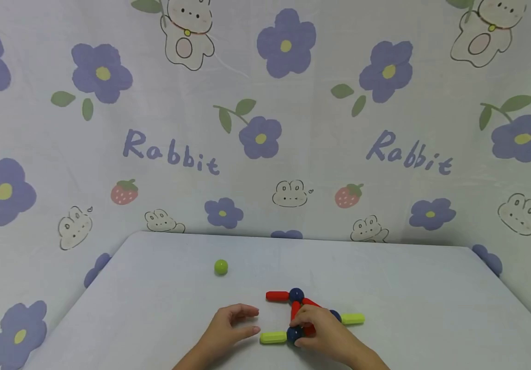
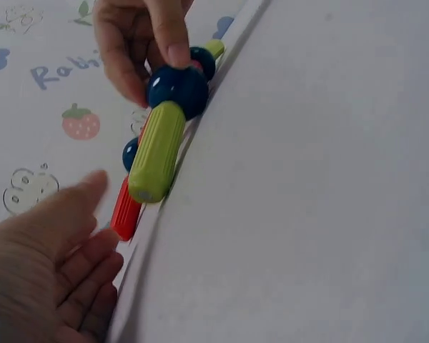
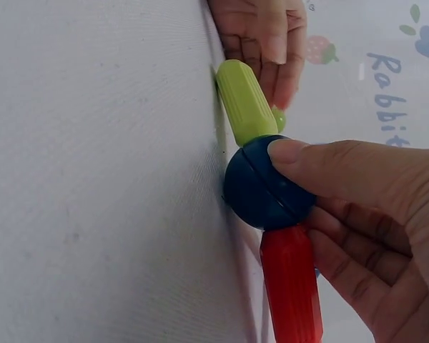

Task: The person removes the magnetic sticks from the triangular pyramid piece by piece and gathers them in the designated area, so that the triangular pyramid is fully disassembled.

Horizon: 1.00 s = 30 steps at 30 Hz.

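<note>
A flat figure of magnetic rods and balls lies on the table, with three red rods forming a triangle between dark blue balls. My right hand pinches the near blue ball between thumb and fingers, hiding part of the triangle. From that ball a yellow-green rod points left, towards my left hand. The left hand is held with thumb and fingers apart, nothing between them, just short of the rod's end. Another red rod sticks out left from the far blue ball.
On the right, a second yellow-green rod extends from the partly covered blue ball. A loose green ball sits farther back on the white table. Behind the table hangs a cloth printed with flowers and rabbits.
</note>
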{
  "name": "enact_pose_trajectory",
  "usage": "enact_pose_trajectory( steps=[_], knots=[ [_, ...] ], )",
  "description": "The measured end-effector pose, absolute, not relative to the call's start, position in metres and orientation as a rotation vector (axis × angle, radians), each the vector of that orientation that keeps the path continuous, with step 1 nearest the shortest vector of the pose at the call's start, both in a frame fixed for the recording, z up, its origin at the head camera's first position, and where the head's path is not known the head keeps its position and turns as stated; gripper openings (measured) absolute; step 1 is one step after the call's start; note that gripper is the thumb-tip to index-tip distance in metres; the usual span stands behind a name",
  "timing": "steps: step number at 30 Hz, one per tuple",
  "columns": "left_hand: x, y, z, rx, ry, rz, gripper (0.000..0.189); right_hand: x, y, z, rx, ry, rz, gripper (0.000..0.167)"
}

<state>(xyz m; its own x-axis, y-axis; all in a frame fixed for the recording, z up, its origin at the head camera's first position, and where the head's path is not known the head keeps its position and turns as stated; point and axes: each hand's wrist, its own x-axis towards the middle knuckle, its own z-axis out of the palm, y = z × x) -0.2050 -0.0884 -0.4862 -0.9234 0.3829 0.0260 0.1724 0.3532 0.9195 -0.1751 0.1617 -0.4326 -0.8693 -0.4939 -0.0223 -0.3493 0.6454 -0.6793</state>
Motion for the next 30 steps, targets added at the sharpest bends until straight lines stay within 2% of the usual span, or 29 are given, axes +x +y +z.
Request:
enact_pose_trajectory(
  steps=[7,14,30],
  knots=[
    [-0.192,-0.076,-0.487,0.638,2.450,1.490,0.038,-0.171,0.160,-0.434,-0.707,2.682,-1.043,0.022],
    [-0.184,-0.072,-0.486,0.774,2.438,1.414,0.027,-0.167,0.158,-0.435,-0.704,2.685,-1.043,0.023],
    [-0.181,-0.073,-0.486,0.823,2.456,1.468,0.023,-0.166,0.154,-0.434,-0.675,2.696,-1.035,0.024]
  ],
)
